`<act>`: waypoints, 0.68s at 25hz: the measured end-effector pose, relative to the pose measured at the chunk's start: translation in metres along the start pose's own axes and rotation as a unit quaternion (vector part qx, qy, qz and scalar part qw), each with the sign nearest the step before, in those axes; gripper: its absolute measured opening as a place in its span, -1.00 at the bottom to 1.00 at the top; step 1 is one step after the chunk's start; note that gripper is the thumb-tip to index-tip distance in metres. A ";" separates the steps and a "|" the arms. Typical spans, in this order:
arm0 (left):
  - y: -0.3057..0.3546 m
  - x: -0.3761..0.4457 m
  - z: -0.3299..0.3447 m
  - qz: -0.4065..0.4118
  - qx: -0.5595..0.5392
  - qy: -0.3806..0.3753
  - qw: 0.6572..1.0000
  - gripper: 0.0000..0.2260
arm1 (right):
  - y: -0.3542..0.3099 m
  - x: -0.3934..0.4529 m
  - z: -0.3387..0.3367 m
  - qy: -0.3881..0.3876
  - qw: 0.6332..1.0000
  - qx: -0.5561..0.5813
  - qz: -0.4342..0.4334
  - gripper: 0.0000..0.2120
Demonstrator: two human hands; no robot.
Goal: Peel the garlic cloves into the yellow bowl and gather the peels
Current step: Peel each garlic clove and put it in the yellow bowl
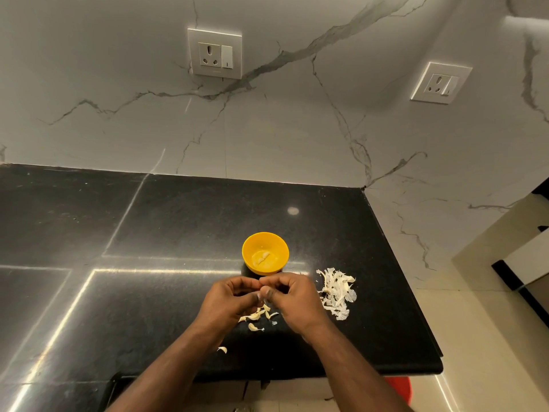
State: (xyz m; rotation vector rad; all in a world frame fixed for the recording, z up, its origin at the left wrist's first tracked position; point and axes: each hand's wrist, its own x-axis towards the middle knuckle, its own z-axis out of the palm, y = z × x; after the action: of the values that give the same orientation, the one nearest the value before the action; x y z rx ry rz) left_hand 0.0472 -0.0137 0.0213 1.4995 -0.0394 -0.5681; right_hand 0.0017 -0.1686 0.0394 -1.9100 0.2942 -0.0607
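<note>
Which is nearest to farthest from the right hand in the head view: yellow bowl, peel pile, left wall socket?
From the right hand:
1. Peel pile, just to its right on the black counter.
2. Yellow bowl, just behind the hands, a few peeled cloves inside.
3. Left wall socket, high on the marble wall.

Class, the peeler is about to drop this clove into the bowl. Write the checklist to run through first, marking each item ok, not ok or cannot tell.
1. Yellow bowl upright, within reach: ok.
2. Clove fully peeled: cannot tell, left hand and right hand hide it.
3. Bowl holds only peeled cloves: ok.
4. Peels gathered: not ok, one pile at right, loose peels under the hands.
5. Countertop around the bowl unobstructed: ok.
</note>
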 end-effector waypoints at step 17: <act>0.003 -0.001 -0.005 -0.066 -0.134 -0.009 0.989 -0.87 | 0.018 0.002 -0.036 0.057 0.976 -0.210 -0.006 -0.76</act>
State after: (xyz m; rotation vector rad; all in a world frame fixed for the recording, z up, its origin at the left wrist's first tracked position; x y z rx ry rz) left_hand 0.0486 -0.0090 0.0240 1.2404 0.1195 -0.6667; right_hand -0.0060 -0.2075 0.0352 -2.3328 0.3975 -0.1249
